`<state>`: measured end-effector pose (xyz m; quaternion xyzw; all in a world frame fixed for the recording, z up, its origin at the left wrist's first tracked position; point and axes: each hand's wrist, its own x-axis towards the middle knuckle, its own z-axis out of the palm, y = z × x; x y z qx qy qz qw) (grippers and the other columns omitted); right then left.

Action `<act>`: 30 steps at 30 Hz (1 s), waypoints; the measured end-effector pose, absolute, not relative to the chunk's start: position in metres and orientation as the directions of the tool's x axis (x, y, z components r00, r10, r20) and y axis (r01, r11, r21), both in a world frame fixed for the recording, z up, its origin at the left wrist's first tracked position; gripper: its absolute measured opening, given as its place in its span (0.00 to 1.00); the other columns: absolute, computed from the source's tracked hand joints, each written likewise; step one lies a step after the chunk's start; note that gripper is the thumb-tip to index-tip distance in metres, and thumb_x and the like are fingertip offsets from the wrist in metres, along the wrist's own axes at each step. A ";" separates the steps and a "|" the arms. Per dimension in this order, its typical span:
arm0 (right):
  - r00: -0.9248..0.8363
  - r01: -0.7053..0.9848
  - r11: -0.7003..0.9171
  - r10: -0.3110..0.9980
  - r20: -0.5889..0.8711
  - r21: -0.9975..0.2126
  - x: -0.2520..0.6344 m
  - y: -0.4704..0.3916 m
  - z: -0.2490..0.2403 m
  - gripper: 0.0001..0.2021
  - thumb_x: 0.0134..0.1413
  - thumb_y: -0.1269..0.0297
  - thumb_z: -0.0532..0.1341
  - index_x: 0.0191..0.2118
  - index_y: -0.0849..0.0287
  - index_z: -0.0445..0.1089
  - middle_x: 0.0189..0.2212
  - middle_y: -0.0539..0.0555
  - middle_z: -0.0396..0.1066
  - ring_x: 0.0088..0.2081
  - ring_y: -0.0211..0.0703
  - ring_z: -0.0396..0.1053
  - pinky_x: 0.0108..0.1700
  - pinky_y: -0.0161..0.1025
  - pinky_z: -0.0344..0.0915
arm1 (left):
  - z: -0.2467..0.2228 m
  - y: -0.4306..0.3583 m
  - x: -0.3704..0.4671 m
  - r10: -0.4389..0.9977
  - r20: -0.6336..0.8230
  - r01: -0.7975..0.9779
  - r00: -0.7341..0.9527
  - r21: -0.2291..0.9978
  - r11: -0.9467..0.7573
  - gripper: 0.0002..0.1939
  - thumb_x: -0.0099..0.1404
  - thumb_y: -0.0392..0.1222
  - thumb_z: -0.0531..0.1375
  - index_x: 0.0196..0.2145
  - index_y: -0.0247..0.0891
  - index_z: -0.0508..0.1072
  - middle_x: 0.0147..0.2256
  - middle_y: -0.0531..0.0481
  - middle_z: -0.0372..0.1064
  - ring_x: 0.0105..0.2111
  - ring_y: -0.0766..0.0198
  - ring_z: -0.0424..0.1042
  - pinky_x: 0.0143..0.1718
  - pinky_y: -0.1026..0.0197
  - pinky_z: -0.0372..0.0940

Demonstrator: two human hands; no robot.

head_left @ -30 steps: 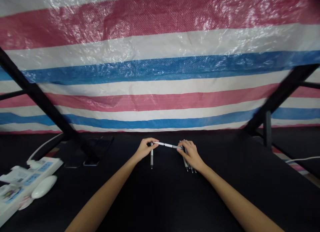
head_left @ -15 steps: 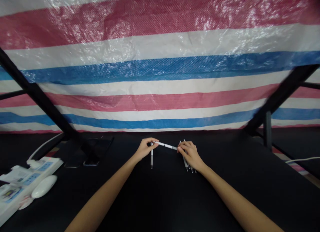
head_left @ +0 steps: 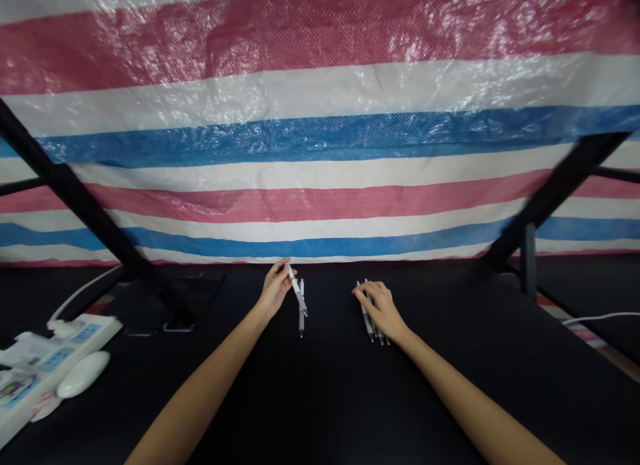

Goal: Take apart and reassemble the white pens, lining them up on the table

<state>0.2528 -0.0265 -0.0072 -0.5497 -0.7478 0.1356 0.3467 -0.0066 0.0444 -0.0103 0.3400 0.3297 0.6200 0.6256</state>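
My left hand (head_left: 275,289) pinches a white pen (head_left: 295,282) by its upper end between thumb and fingers. This pen slants down to the right, and its grey grip crosses in front of a second white-and-grey pen (head_left: 301,326) on the black table. Whether the two pens touch I cannot tell. To the right, my right hand (head_left: 381,309) is closed over several similar pens (head_left: 368,325) lying side by side. Their tips point toward me, and the fingers hide their middle parts.
A white power strip (head_left: 95,333) with plugs lies at the left, beside a white mouse-shaped object (head_left: 84,373). A dark phone-like item (head_left: 179,325) is near the left black post (head_left: 100,218). Another post (head_left: 550,205) stands at right. Striped sheeting (head_left: 320,205) hangs behind the table.
My left hand has drawn the pen away from my right hand, moving left and turning it from nearly level to steeply slanted. My right hand stays over the group of pens.
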 end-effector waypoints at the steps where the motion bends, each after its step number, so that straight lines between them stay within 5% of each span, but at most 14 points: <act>1: -0.153 0.729 0.357 0.917 0.370 -0.584 0.253 -0.026 -0.007 0.16 0.62 0.52 0.47 0.36 0.52 0.69 0.36 0.52 0.71 0.44 0.48 0.62 0.48 0.48 0.55 | -0.010 0.044 -0.007 1.000 0.006 -0.545 0.022 0.839 0.007 0.17 0.53 0.40 0.66 0.41 0.37 0.71 0.25 0.52 0.70 0.26 0.68 0.71 0.32 0.64 0.67; 13: -0.133 0.726 0.362 0.908 0.397 -0.584 0.253 -0.026 -0.004 0.19 0.62 0.52 0.46 0.33 0.54 0.70 0.34 0.54 0.72 0.41 0.49 0.64 0.45 0.47 0.58 | -0.015 0.047 -0.007 1.000 -0.002 -0.532 0.018 0.847 0.011 0.10 0.50 0.38 0.66 0.31 0.31 0.74 0.21 0.52 0.69 0.23 0.71 0.69 0.32 0.67 0.64; 23: -0.001 0.644 0.376 0.871 0.491 -0.666 0.256 -0.026 -0.006 0.17 0.60 0.53 0.49 0.31 0.55 0.69 0.31 0.54 0.72 0.38 0.48 0.65 0.44 0.45 0.59 | -0.013 0.048 -0.007 0.999 -0.047 -0.542 -0.019 0.840 0.029 0.12 0.52 0.39 0.65 0.35 0.32 0.74 0.22 0.52 0.69 0.25 0.70 0.69 0.34 0.65 0.64; 27: 0.162 0.597 0.422 0.769 0.618 -0.682 0.263 -0.031 0.020 0.14 0.59 0.55 0.52 0.31 0.56 0.69 0.30 0.54 0.71 0.37 0.47 0.67 0.43 0.45 0.62 | -0.015 0.048 -0.007 0.999 -0.031 -0.533 -0.022 0.846 0.014 0.11 0.51 0.39 0.66 0.33 0.32 0.73 0.21 0.53 0.68 0.24 0.70 0.69 0.32 0.65 0.63; 30: 0.336 0.545 0.529 0.573 0.748 -0.650 0.283 -0.042 0.061 0.12 0.60 0.58 0.52 0.33 0.57 0.68 0.32 0.55 0.69 0.37 0.46 0.68 0.44 0.46 0.63 | -0.015 0.048 -0.007 1.000 -0.021 -0.537 -0.010 0.844 0.012 0.10 0.51 0.38 0.66 0.31 0.32 0.73 0.20 0.53 0.67 0.23 0.71 0.68 0.30 0.66 0.63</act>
